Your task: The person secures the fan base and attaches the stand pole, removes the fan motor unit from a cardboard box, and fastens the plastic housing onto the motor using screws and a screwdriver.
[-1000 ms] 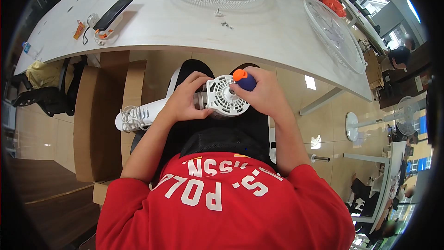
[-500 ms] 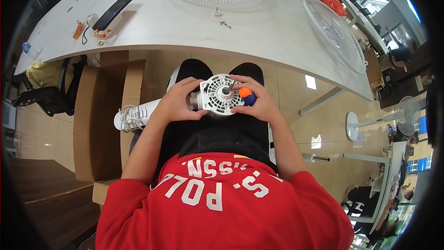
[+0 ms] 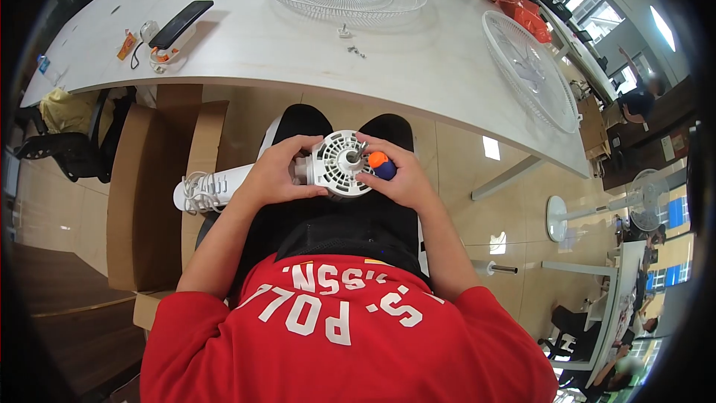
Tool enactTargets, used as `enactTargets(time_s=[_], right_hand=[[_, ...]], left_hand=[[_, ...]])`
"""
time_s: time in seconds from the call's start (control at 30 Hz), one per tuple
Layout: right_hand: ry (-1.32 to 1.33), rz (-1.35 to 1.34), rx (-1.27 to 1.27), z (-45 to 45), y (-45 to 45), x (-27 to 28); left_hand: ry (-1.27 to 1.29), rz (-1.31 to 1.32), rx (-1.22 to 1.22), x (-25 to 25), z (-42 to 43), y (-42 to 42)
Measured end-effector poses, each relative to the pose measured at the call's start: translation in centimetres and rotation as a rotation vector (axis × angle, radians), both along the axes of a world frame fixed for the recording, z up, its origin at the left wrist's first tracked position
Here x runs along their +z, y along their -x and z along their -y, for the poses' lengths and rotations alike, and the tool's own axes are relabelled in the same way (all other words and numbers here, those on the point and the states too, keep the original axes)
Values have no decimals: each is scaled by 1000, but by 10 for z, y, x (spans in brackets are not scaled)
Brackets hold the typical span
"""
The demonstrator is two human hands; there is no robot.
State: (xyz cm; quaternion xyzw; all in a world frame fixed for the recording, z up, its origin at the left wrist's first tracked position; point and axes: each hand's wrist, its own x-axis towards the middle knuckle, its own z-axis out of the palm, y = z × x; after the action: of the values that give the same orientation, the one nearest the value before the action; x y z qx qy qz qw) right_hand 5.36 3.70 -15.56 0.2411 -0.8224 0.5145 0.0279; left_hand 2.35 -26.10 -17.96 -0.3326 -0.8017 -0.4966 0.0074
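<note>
Nearest you is your red shirt point(image 3: 328, 362), with both forearms reaching forward from its sleeves, elbows bent and spread to either side. Your hands meet over your lap, where the white motor housing point(image 3: 335, 177) sits between them, its slotted round face turned up and a metal shaft point(image 3: 361, 151) rising from the middle.

Your left hand point(image 3: 277, 172) grips the housing's left side, thumb along the near edge and fingers curved over the far edge. Your right hand point(image 3: 406, 179) comes in from the other side, holding a blue-and-orange tool point(image 3: 383, 167) in its curled fingers; the thumb rests at the housing's near right edge and the forefinger reaches toward the shaft. You cannot tell where the tool's far end is.

Beyond your knees stands the white counter point(image 3: 246, 41), carrying small screws point(image 3: 356, 52), a phone point(image 3: 179, 24) at left, a round fan grille point(image 3: 343, 6) and, at right, another grille point(image 3: 522, 67).
</note>
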Motion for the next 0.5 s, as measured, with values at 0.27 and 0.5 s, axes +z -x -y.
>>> enactTargets(time_s=[0.27,0.5], right_hand=[[32,35,42,-12,7,-11],[24,96,44,-11,1,-11]], left_hand=[[74,-102,48,6,-7,-2],[103,-79,22,9,-9,-2]])
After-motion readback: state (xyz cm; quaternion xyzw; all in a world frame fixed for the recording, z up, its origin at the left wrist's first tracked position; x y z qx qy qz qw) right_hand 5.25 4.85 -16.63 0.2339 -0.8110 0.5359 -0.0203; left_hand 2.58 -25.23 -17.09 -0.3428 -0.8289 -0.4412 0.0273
